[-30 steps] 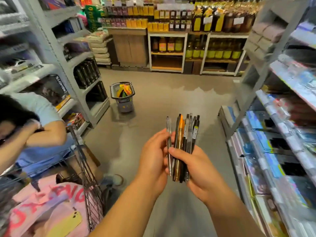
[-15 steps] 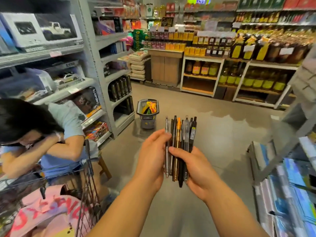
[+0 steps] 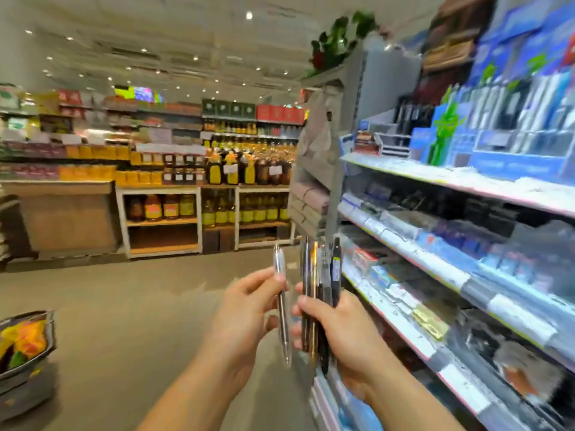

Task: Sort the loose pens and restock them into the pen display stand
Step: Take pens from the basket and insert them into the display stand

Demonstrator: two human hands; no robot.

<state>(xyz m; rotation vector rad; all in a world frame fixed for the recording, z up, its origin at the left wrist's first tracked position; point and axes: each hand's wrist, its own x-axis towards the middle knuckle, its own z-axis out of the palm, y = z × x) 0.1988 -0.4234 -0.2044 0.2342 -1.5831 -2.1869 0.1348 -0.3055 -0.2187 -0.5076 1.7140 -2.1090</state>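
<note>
Hands: both are showing low in the middle of the head view, held out over the aisle floor [image 3: 130, 306].
Left hand [image 3: 245, 309]: its fingers are curling round a single silver pen [image 3: 281, 303], pinching it near the middle; the pen is standing nearly upright, tip downward.
Right hand [image 3: 339, 328]: its thumb and fingers are wrapping round a bundle of pens [image 3: 322, 290], holding them upright and side by side.
Bundle: dark barrels are making up most of it, with one orange pen [image 3: 315, 265] among them and a black pen with a label on its right edge.
Gap: the silver pen is sitting just beside the bundle, apart from it, not touching.
Shelves [image 3: 435, 181]: stationery racks are running along the right, close to the right hand; the packets on them are too blurred to tell apart.
Pen stand [image 3: 516, 150]: a blue display with upright pens is sitting on the upper shelf, well above the hands.
Basket [image 3: 28, 340]: a grey basket with bright packets inside is standing on the floor at the left edge.
Background: bottles and jars are lining the far shelves across the shop.
</note>
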